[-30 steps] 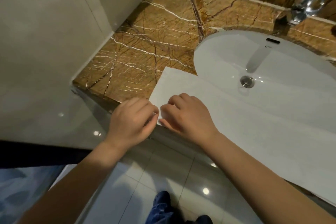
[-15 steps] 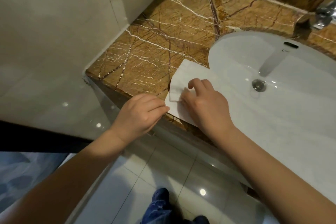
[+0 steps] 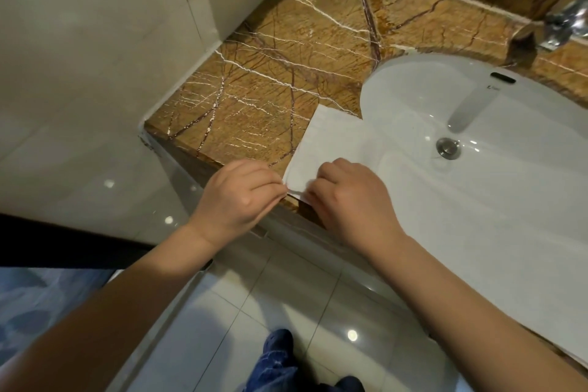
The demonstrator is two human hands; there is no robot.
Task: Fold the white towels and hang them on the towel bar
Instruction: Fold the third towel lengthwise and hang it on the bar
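Brown marble counter carries the white towel, flat and partly over the sink. Its long axis runs along the front edge toward the right. Left hand and right hand both pinch its near left corner.

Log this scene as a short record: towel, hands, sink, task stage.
towel: white, spread flat over the counter edge and the near part of the sink
left hand: pinches the towel's near corner
right hand: fingers curled on the towel beside it
drain: uncovered
faucet: far right
towel bar: not in view
stage: towel not yet hung
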